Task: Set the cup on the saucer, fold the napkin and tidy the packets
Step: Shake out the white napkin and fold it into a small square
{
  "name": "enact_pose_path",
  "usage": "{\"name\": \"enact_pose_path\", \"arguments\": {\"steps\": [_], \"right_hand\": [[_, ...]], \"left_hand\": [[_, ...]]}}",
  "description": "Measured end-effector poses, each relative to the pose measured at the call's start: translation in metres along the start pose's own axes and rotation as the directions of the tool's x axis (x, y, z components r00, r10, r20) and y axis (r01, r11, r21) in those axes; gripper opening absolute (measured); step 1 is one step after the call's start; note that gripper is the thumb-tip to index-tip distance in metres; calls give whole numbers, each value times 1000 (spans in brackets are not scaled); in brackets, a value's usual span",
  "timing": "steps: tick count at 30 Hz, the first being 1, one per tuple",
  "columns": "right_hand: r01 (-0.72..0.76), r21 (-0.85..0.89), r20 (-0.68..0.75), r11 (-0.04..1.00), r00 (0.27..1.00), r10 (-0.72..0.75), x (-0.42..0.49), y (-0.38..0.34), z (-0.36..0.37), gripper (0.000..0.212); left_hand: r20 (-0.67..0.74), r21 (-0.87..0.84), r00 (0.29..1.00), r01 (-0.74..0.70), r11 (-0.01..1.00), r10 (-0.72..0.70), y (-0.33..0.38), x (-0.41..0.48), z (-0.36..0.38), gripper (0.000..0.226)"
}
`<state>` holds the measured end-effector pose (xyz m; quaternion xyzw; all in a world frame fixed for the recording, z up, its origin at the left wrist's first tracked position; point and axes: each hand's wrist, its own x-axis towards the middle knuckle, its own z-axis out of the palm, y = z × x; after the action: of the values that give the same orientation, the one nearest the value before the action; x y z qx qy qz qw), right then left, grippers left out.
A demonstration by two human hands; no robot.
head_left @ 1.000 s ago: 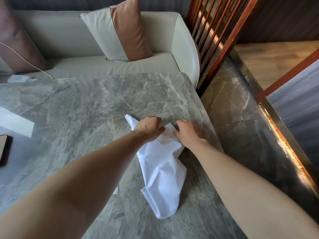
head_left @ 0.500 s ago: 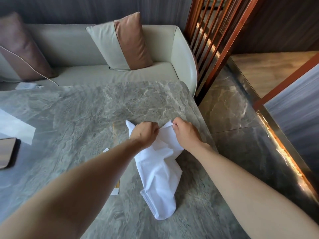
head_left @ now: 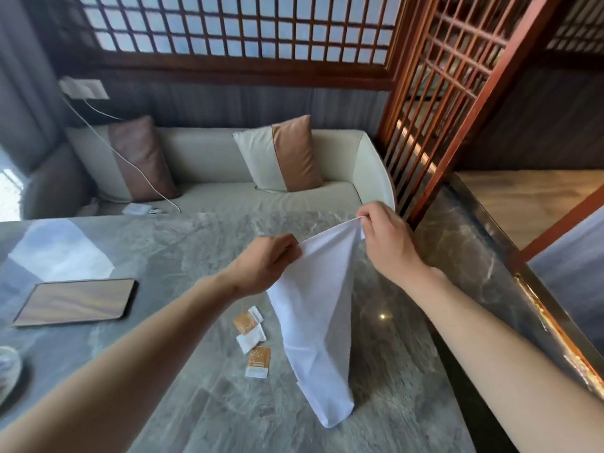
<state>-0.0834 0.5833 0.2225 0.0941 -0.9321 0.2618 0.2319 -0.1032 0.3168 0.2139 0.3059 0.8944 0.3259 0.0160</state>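
Head view, step in hand: I judged this to be the opening of the fold; the napkin point(head_left: 317, 315) was lifted by its top edge so that it could be shaken flat before being laid down.
Head view, left hand: my left hand point(head_left: 264, 263) was closed in a pinch on the left end of the napkin's top edge, at about 9 o'clock from the cloth's upper border.
Head view, right hand: my right hand point(head_left: 389, 246) was closed in a pinch on the right end of the same edge, held somewhat higher, at about 2 o'clock from the left hand.
Head view, technique: to do it well, I judged that the two pinches should move apart until the edge ran taut and level, and the hanging part should settle without twist before it met the table point(head_left: 163, 250).
Head view, napkin: it was white, plain cloth, drooping in a long narrowing fold toward 6 o'clock, its lower end resting on or just above the table; I could not tell which.
Head view, packets: the packets point(head_left: 253, 338), orange and white, lay scattered on the table just beside the napkin, at about 8 o'clock from its middle.
Head view, cup and saucer: only a blurred rim showed at the left border; I could not tell what it was.
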Motion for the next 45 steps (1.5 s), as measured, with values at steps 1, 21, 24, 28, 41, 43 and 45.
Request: {"name": "enact_pose_path", "arguments": {"steps": [1,21,24,28,41,43,45], "right_hand": [[26,-3,-16,1000,1000,-26,7,-8,-8,16],[13,-241,-127,970,991,-45,127,-60,-68,11],[-85,-177,-70,980,995,74,140,-58,-51,15],[-182,-59,-65,981,982,178,159,-66,-32,18],[-6,31,-218,999,976,13,77,-60,12,11],[-4,24,-149,1000,989,8,34,-55,29,12],[-58,34,-58,998,997,59,-13,-51,49,14]], "left_hand": [[3,16,1000,-7,1000,7,1,-7,-13,22],[-237,353,969,155,923,-72,-88,-75,-190,12],[-285,398,952,220,891,-108,-109,-69,-210,13],[-387,419,916,277,865,-106,-125,-43,-243,9],[-559,502,814,184,845,155,-151,-107,-236,18],[-516,471,845,140,871,143,-159,-144,-206,22],[-451,429,889,132,894,85,-170,-182,-172,26]]}}
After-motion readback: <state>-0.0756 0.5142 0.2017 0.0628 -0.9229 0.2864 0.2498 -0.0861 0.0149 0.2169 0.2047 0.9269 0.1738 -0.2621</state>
